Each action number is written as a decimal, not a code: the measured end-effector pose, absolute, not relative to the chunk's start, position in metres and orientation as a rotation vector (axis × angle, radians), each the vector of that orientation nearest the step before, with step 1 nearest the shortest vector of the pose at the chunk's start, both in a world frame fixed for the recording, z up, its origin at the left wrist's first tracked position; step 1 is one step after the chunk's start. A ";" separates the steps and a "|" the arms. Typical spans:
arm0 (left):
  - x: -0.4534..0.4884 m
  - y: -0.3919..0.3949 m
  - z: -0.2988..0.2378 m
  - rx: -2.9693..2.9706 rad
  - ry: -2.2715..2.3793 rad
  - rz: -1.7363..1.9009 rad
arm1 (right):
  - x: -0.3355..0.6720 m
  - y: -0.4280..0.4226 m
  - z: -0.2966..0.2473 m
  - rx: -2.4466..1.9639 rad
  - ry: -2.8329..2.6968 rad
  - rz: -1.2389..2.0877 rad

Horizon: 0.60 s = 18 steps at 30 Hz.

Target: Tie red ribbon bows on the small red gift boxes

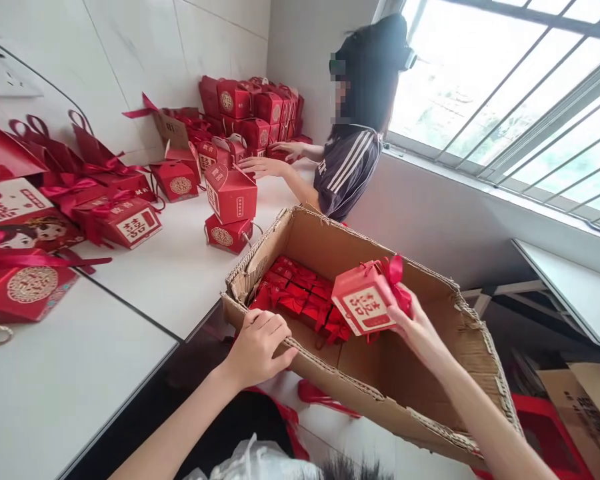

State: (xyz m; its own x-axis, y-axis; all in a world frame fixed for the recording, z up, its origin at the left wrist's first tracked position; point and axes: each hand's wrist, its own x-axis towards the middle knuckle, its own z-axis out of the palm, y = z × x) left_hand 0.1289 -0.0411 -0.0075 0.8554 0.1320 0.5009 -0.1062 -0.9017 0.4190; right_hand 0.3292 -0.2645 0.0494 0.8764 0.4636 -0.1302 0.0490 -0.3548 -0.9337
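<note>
My right hand (413,320) holds a small red gift box (363,300) with a pale panel of gold-red characters and a dark pink ribbon. It hangs tilted over the inside of a big open cardboard box (370,393). My left hand (263,343) is curled over the near rim of that cardboard box, close to its left corner. Inside, at the left end, several red gift boxes (300,287) with ribbons lie packed in rows. The right part of the cardboard box shows bare brown cardboard.
White tables (115,313) at left bear several red gift boxes (130,220), some ribboned, and two stacked ones (230,200). More boxes (260,110) are piled by the wall. A co-worker (353,160) reaches towards them. A barred window (510,100) is at right, with cardboard (580,407) below.
</note>
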 end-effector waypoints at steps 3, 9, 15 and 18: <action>0.125 -0.044 -0.008 2.605 0.036 0.748 | 0.373 -0.285 0.029 -2.354 -0.700 0.222; 0.127 -0.045 -0.007 2.620 0.039 0.715 | 0.408 -0.330 -0.039 -2.404 -0.872 0.500; 0.126 -0.047 -0.005 2.623 0.066 0.712 | 0.378 -0.358 -0.100 -2.440 -0.714 0.518; 0.126 -0.049 -0.006 2.624 0.069 0.744 | 0.364 -0.350 -0.108 -2.459 -0.714 0.422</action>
State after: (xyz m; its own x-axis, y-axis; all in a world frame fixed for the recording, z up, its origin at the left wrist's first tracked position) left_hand 0.1263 -0.0489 -0.0061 0.8562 0.1559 0.4926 -0.0633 -0.9146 0.3994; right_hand 0.3638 -0.3497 -0.1084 0.8106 0.5680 -0.1428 0.3990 -0.7140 -0.5753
